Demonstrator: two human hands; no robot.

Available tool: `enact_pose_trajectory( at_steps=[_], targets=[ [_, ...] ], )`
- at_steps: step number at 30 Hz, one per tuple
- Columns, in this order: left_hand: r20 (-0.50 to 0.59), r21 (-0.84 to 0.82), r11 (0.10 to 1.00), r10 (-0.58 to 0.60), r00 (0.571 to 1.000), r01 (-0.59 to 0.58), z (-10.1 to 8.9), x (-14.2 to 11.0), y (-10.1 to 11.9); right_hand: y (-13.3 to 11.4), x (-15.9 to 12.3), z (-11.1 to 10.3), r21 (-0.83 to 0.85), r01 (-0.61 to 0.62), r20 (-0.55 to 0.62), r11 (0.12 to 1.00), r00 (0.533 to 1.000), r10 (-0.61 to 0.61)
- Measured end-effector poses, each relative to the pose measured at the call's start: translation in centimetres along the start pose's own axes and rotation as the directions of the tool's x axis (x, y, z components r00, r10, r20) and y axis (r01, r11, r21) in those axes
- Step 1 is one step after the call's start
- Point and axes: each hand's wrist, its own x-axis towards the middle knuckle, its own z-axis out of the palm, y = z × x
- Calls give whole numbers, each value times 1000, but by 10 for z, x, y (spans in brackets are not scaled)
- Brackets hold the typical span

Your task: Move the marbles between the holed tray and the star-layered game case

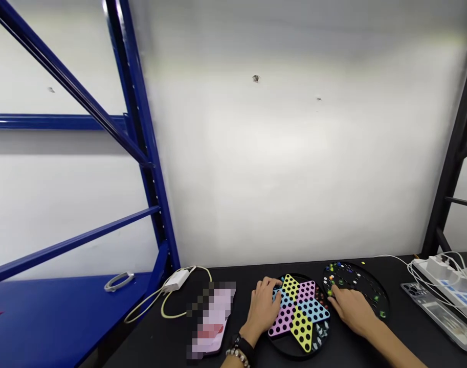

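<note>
A star-shaped Chinese checkers board (298, 313) with yellow, pink and blue points and black holes lies on the black table, inside a round black tray. My left hand (263, 306) rests at the board's left side, fingers on the blue point, with nothing visible in it. To the right, a second round black tray (371, 278) holds several coloured marbles (336, 281). My right hand (350, 309) sits over that tray's near edge, fingertips among the marbles. Whether it holds a marble is hidden. More marbles lie at the board's lower right.
A pixelated pink phone (214, 319) lies left of the board, beside a white charger (175, 280) with a cable. A blue metal shelf rack (141, 153) stands at left. A white power strip (444, 273) and a transparent case (436, 317) sit at right.
</note>
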Motion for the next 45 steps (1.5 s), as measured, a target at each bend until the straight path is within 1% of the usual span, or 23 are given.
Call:
enact_pose_trajectory(
  at_steps=[2,4,6,8,9,10,11,13,15,18,21,24,27,29,31,33,35,36,37,39,41,43,45],
  targets=[
    [0,-6,1000,1,1000,-1,0,0,0,2,3,-4,144,-45,4,989,999,45],
    [3,-16,1000,-6,1000,6,0,0,-1,6,9,-12,410,-140,15,901,989,147],
    [4,-27,1000,-11,1000,11,1,0,-1,13,18,-22,720,-264,88,642,952,294],
    [-2,-34,999,-11,1000,11,1,0,-2,23,29,-28,905,-324,198,276,894,402],
    [-3,-36,999,-11,1000,11,1,0,-2,29,35,-28,929,-329,226,168,865,448],
    [-3,-39,999,-11,1000,11,1,0,-2,36,41,-28,932,-333,222,144,837,501],
    [0,-41,999,-11,1000,11,0,0,-2,42,46,-26,921,-343,190,185,810,555],
    [10,-43,999,-12,1000,12,-1,0,-2,54,56,-21,837,-399,84,374,770,632],
    [14,-42,999,-9,1000,10,-2,0,-2,64,63,-14,709,-456,-6,538,760,650],
    [14,-38,999,-13,1000,13,-1,0,-3,70,72,-2,527,-492,-71,693,787,613],
    [12,-46,999,-17,1000,17,1,0,-4,69,77,11,386,-470,-76,794,841,536],
    [13,-56,998,-15,1000,16,2,-1,-5,67,78,20,225,-408,-63,885,900,431],
    [19,-57,998,-19,1000,20,1,0,-3,66,75,22,121,-358,-32,926,931,364],
    [20,-56,998,-25,999,26,-1,0,-2,64,72,17,204,-365,-19,908,926,377],
    [21,-56,998,-28,999,29,-2,0,-1,62,69,10,458,-386,-7,801,899,438],
    [24,-52,998,-26,999,27,-2,-1,0,59,67,1,751,-364,34,551,855,518],
    [24,-40,999,-19,1000,20,-2,-1,1,55,67,-8,898,-307,85,315,824,560],
    [22,-34,999,-17,1000,18,-2,-2,1,53,68,-11,927,-288,107,241,818,566],
    [19,-30,999,-16,1000,17,-1,-2,1,50,69,-14,938,-282,125,202,817,562],
    [13,-27,999,-18,1000,19,-1,-2,0,42,70,-15,935,-288,144,205,839,525],
    [12,-27,999,-16,1000,17,-1,-2,-1,33,67,-13,887,-283,104,365,892,440],
    [8,-24,1000,-11,1000,11,0,-2,-1,22,59,-8,740,-227,48,633,957,286],
    [-4,-13,1000,-6,1000,6,0,-2,-2,11,47,-5,528,-159,64,834,987,148]
  ],
)
